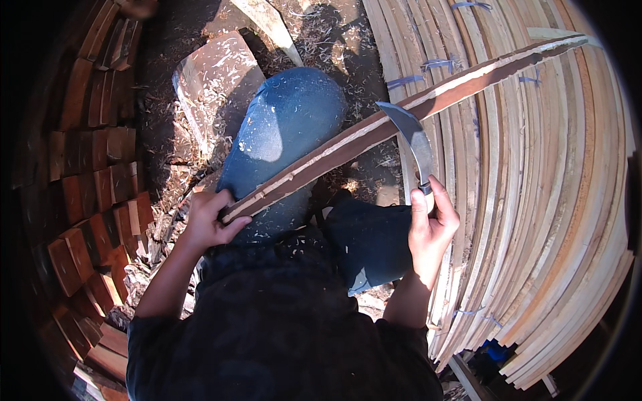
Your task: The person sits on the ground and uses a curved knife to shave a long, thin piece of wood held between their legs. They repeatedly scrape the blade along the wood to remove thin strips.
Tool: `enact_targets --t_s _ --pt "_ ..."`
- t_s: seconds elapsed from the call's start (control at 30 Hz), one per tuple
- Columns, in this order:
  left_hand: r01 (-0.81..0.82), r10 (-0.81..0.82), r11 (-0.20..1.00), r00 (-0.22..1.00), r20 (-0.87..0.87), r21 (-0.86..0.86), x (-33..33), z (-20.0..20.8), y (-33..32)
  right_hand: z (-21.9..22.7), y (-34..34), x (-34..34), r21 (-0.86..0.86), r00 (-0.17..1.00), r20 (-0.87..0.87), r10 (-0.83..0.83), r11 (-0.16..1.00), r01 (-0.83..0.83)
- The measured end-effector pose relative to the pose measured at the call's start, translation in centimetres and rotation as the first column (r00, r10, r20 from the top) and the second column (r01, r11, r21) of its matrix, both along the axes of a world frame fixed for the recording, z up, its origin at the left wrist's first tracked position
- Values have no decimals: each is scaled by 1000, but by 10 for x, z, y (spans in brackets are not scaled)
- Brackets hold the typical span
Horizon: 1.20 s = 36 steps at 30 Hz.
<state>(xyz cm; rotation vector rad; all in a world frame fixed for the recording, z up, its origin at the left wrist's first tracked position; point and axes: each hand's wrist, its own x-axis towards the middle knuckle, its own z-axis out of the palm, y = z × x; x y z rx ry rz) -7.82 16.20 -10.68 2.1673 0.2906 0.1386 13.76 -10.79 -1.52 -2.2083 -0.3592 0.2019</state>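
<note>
My left hand [212, 219] is wrapped round the near end of a long wooden strip [354, 143], thumb on top. The strip runs from there across my raised knee and up to the far right, over a pile of slats. Along it, a pale, rough-edged band shows beside darker wood. In my right hand [433, 220] is a sickle-shaped knife [413, 137], gripped by its short handle. Its curved blade points up and bends left, the tip over or close to the strip's middle; whether it touches cannot be told.
At right lies a large pile of long pale slats [535, 220], tied in bundles with bluish strips. Stacked reddish-brown wood blocks [73, 197] line the left side. A broad wooden board [224, 83] lies ahead among scattered shavings [334, 43].
</note>
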Motion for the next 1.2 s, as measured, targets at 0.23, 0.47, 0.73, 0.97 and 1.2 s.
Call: enact_targets --t_s 0.23,0.47,0.73,0.97,1.2 --pt "-9 10 1000 999 39 -15 -1 0 1 6 -53 52 281 903 90 -420 880 382" --pt "29 -28 999 998 55 -18 1 -2 2 -5 -22 -19 -16 993 87 77 997 -76" --pt "46 -61 990 992 111 135 -4 9 4 9 -47 31 293 852 46 -522 822 488" --pt "-96 35 985 925 377 144 22 60 12 -24 -90 -7 219 908 -45 -416 883 415" --pt "773 -718 501 622 313 -390 93 127 -99 -62 -113 -33 239 832 -245 -498 800 550"
